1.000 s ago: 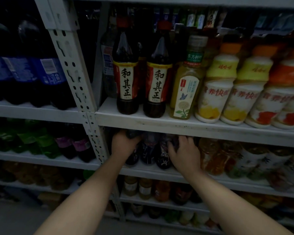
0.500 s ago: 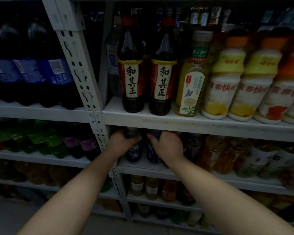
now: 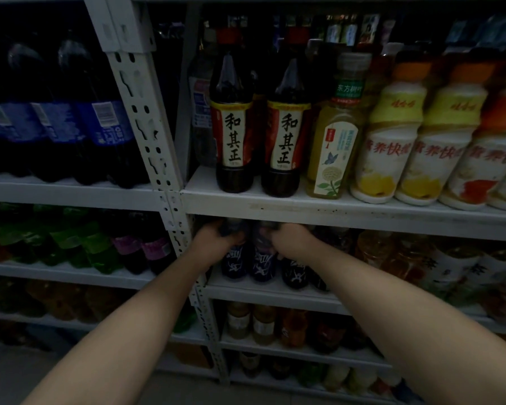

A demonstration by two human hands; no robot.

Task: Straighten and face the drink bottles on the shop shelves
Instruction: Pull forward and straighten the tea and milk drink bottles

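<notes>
1. Dark blue-labelled bottles (image 3: 235,266) stand upright in a row on the shelf (image 3: 275,289), tops under both grips.
2. Left hand (image 3: 214,239) wraps one neck, fingers curled tight.
3. Right hand (image 3: 292,239) clamps the neighbouring bottle (image 3: 260,266), forearms reaching in.

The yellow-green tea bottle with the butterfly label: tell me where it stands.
In the head view, the yellow-green tea bottle stands at the upper shelf front edge, right of centre, between the two dark bottles and the white milk-drink bottles.
</notes>
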